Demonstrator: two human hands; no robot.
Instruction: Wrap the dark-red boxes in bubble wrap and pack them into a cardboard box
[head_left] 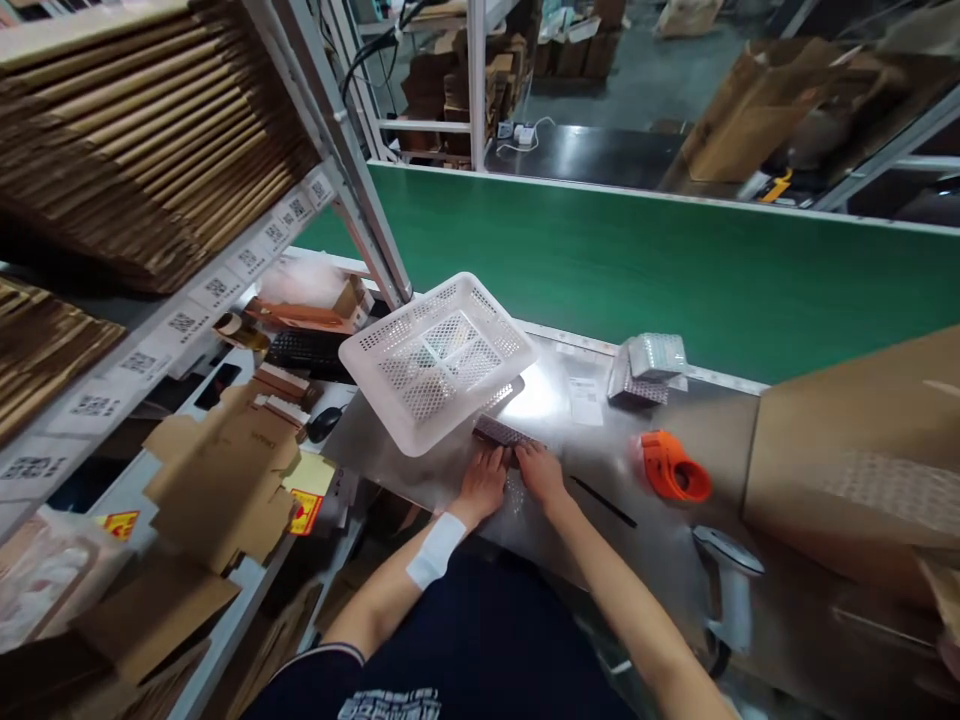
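Hands (485, 483) (540, 472) partly hide dark box (495, 431); grip unclear

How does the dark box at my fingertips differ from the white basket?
The dark box is much smaller than the white basket. The basket is pale and perforated, the box dark. Your left hand and right hand are on the box, neither on the basket. Both look roughly rectangular.
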